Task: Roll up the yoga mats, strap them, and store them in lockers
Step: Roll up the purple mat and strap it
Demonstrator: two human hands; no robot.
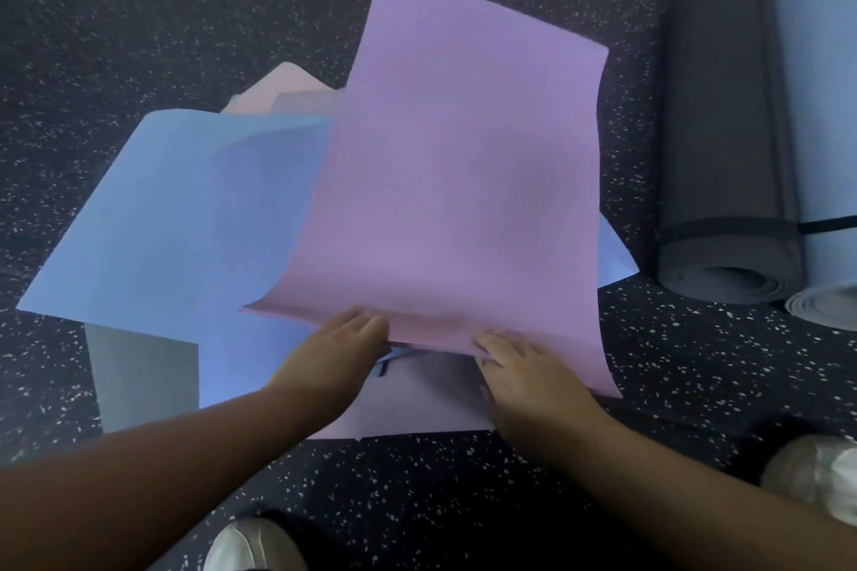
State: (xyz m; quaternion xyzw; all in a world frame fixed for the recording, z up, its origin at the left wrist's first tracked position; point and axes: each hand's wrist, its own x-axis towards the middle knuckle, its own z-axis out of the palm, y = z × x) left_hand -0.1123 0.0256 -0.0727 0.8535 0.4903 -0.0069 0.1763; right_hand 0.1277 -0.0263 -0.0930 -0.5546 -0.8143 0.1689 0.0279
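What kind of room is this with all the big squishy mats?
Probably a gym or yoga studio. The floor is dark speckled rubber, loose foam mats like the purple mat lie piled on it, and a rolled grey mat sits strapped at the side.

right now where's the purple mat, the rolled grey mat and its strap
purple mat (463,181), head view, middle of its raised face
rolled grey mat (723,97), head view, upper side of the roll
strap (728,228), head view, black band across roll

Dark speckled rubber floor (139,37) extends all around the fingers. Two white shoes: one (252,545) below-left of them, one (821,473) lower right.
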